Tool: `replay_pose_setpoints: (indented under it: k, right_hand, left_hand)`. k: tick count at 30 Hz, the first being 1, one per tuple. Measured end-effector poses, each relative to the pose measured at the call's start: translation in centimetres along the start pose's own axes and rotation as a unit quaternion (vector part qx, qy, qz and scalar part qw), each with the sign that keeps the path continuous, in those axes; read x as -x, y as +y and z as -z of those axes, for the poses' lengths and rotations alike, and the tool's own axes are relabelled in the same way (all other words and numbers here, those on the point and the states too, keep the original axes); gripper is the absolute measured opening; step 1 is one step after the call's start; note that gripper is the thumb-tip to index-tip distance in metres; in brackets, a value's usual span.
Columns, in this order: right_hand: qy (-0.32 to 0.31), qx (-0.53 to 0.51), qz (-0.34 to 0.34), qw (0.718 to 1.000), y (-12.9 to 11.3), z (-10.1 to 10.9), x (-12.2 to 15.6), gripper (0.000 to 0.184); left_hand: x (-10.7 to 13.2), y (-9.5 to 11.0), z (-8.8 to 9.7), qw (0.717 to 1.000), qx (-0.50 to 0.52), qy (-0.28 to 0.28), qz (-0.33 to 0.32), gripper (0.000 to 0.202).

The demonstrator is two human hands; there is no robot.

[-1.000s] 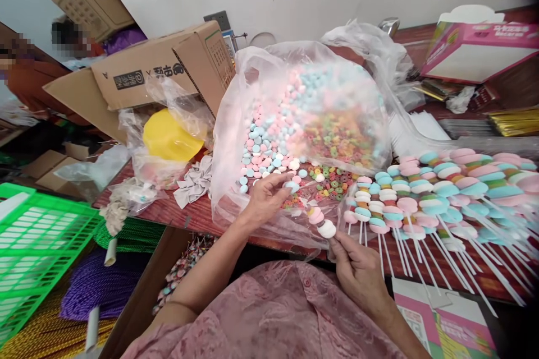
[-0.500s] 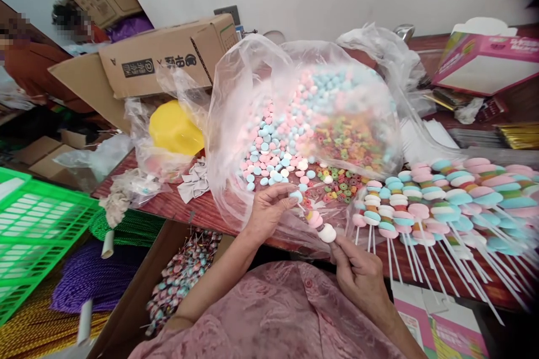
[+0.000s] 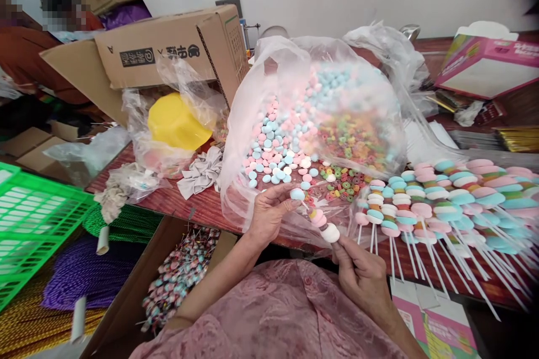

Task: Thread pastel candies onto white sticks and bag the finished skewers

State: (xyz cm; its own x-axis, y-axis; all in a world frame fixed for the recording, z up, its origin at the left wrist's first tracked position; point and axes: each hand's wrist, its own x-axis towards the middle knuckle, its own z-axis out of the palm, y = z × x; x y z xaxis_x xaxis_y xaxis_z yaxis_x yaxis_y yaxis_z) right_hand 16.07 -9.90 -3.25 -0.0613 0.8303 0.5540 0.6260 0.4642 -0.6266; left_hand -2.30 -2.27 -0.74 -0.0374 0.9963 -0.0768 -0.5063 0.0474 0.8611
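Note:
My left hand [image 3: 269,214] pinches a pale blue candy-like disc [image 3: 297,194] between thumb and fingertips, at the upper end of a skewer. My right hand [image 3: 362,269] is closed round the lower end of that candy skewer, which tilts up to the left. Threaded on it are pink discs [image 3: 319,218], a yellowish piece and a white disc [image 3: 330,233] just above my right fingers. Whether the stick has passed through the blue disc I cannot tell. Behind both hands, a clear plastic bag [image 3: 236,179] holds loose pink, blue and white discs [image 3: 273,143] and small coloured rings [image 3: 349,179].
Several finished-looking skewers [image 3: 438,202] lie at the right, sticks over the table edge. A yellow bowl-like object [image 3: 179,123] and a cardboard box [image 3: 168,47] stand left. Below are a box of small beaded pieces [image 3: 181,269] and a green crate [image 3: 37,219]. People are at far left.
The view has shifted slightly. The blue disc stays between my left fingers at the skewer's upper end, and my right hand keeps its hold; little else differs.

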Motion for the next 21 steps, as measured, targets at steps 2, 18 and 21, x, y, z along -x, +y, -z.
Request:
replay_pose_setpoints:
  k: [2, 18, 21]
  right_hand:
    - [-0.002, -0.005, 0.008, 1.0, -0.1, 0.0, 0.0, 0.021]
    - [-0.038, 0.039, 0.001, 0.999, 0.1, -0.3, 0.2, 0.024]
    - [-0.05, 0.05, 0.0, 0.997, 0.2, -0.3, 0.1, 0.024]
  left_hand:
    - [0.1, 0.0, 0.1, 1.0, -0.011, 0.006, -0.005, 0.032]
    - [0.7, -0.7, 1.3, 0.966, -0.194, -0.022, -0.171, 0.026]
    - [1.0, -0.8, 1.2, 0.953, -0.219, -0.038, -0.207, 0.025]
